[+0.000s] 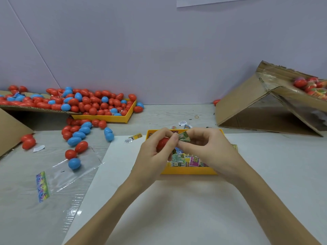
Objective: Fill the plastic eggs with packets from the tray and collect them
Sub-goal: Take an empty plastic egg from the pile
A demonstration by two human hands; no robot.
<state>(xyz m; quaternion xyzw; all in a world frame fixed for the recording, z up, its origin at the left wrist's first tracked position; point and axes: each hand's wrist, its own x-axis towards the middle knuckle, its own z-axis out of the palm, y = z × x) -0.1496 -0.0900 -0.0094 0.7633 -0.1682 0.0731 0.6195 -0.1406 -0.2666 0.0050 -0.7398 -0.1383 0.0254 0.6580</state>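
Over the yellow tray (187, 171) I held a red egg (162, 143) curled in my left hand (153, 152); my right hand (207, 149) pinched a green packet (184, 137) beside it. Folding it tighter should help the egg close. Filled eggs lay in the far cardboard box (265, 96).

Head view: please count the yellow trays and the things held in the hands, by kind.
Trays: 2
Egg, in left hand: 1
Packet, in right hand: 1
Total: 4
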